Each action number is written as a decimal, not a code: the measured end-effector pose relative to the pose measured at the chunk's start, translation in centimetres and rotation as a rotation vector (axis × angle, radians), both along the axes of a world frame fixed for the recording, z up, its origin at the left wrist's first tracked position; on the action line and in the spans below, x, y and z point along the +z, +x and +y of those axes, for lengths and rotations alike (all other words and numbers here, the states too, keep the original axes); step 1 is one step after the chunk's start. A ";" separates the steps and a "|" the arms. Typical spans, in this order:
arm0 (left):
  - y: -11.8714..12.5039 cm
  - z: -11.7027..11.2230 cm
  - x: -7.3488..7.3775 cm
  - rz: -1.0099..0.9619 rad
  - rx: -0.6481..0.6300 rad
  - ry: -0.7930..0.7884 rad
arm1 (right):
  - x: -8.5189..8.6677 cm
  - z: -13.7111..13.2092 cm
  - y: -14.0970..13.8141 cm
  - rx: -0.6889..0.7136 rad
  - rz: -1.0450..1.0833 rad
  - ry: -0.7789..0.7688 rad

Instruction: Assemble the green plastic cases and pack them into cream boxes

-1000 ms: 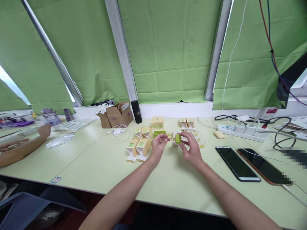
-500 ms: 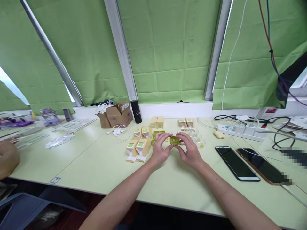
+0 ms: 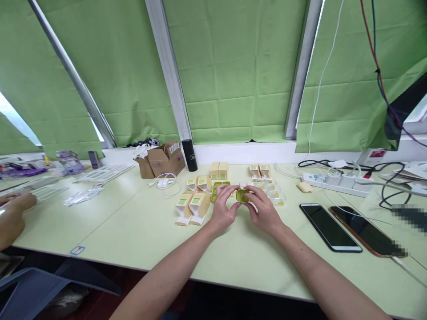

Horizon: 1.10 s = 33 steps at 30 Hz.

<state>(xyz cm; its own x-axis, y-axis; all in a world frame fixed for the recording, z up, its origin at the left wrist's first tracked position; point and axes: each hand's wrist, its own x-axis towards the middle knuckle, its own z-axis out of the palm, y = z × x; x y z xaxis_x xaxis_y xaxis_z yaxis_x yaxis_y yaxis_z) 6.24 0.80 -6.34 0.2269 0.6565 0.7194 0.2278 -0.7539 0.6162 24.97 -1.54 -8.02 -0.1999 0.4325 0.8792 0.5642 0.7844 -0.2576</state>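
Note:
Between my two hands is a small square green container [image 3: 241, 196], its hollow side facing me. My left hand [image 3: 224, 208] grips its left side with thumb and fingers. My right hand [image 3: 264, 209] holds the right side, with fingertips reaching over its opening. Behind my left hand several more green containers [image 3: 215, 186] are partly hidden. Clear plastic pieces with yellow spots [image 3: 276, 196] lie just beyond my right hand. To the left stand several cream boxes with green labels [image 3: 199, 202], their near flaps open.
Two cream boxes [image 3: 219, 170] stand farther back, and open ones [image 3: 260, 172] at back right. Two phones [image 3: 330, 227] lie at right, near a power strip [image 3: 333, 181] with cables. A cardboard box [image 3: 165, 160] and black bottle [image 3: 189, 155] stand behind. Another person's hand [image 3: 18, 204] is at left.
My right fingers have shifted inward over the green container's opening. My left hand stays in place. At far left, the other person's hand has come farther into view.

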 end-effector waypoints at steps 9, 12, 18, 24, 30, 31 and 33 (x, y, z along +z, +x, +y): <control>0.1 0.0 0.0 0.022 0.021 0.031 | 0.2 -0.1 -0.2 -0.005 -0.017 -0.010; 0.1 0.0 0.0 0.024 0.025 0.036 | 0.5 -0.3 -0.3 0.004 -0.023 -0.015; 0.1 0.0 -0.2 0.018 0.031 0.029 | 0.5 -0.3 -0.5 -0.001 -0.028 -0.038; 0.1 0.0 -0.1 -0.001 0.023 0.009 | 0.0 0.0 -0.3 -0.003 0.025 -0.031; 0.1 0.1 -0.2 -0.008 0.028 0.002 | -0.1 0.0 -0.4 -0.012 0.049 -0.018; 0.1 0.1 -0.2 -0.009 0.026 0.002 | -0.1 0.1 -0.4 -0.011 0.051 -0.018; 0.1 0.1 -0.2 -0.010 0.023 -0.001 | -0.1 0.1 -0.4 -0.006 0.050 -0.017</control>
<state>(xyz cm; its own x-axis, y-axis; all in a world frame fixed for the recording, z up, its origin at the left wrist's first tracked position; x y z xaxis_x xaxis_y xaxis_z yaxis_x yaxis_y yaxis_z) 6.31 0.91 -6.56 0.2045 0.6622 0.7209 0.2387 -0.7479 0.6194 24.59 -1.47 -8.14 -0.1529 0.4485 0.8806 0.5547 0.7764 -0.2991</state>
